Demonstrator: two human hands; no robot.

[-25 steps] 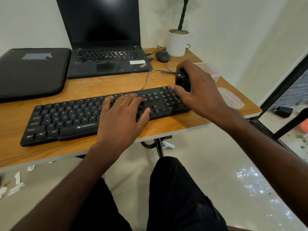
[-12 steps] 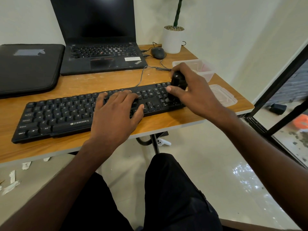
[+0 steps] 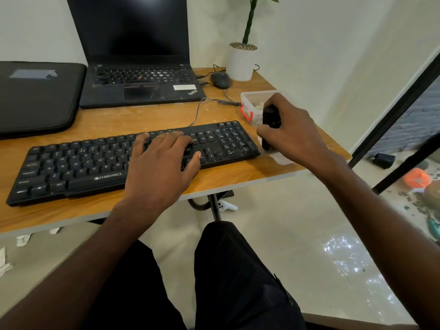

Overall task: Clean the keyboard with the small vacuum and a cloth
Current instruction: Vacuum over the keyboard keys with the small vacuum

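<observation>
Right hand: our right hand (image 3: 294, 132) curls round the small black cylindrical vacuum (image 3: 270, 126), upright just off the right end of the black plastic full-size keyboard (image 3: 95, 163).
Left hand: our left hand (image 3: 162, 163) lies flat, fingers straight, pressing the keys right of centre.
Cloth: we see none.
Step in hand: vacuuming, we judge; we should keep the board pinned, bring the nozzle low over the number pad and work row by row.
Surface: a wooden desk top (image 3: 226, 177) carries a clear plastic tub with an orange clasp (image 3: 252, 104), an open black laptop (image 3: 140, 65), a black mouse (image 3: 220, 79) and a white plant pot (image 3: 240, 63).
Room: pale walls, glossy pale floor (image 3: 309, 234).
</observation>
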